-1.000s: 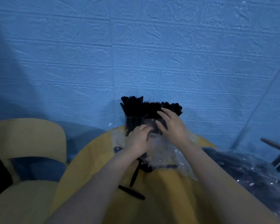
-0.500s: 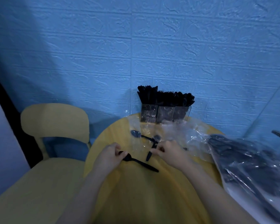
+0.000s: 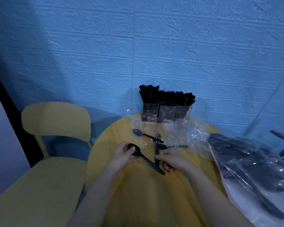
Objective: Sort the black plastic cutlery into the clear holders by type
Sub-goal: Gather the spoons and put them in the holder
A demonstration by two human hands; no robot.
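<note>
My left hand (image 3: 124, 154) curls around the bowl of a black spoon (image 3: 143, 157), its handle slanting over the yellow tabletop (image 3: 138, 194). My right hand (image 3: 172, 160) pinches another black piece (image 3: 157, 152) beside it; the clear holders (image 3: 166, 112) stand full by the wall.

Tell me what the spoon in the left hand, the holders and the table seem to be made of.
Spoon: black plastic, likely; thin, with a faint sheen. Holders: clear rigid plastic, perhaps acrylic; cutlery shows through the flat glinting walls. Table: yellowish wood or laminate, matte; grain is too dim to tell.
</note>
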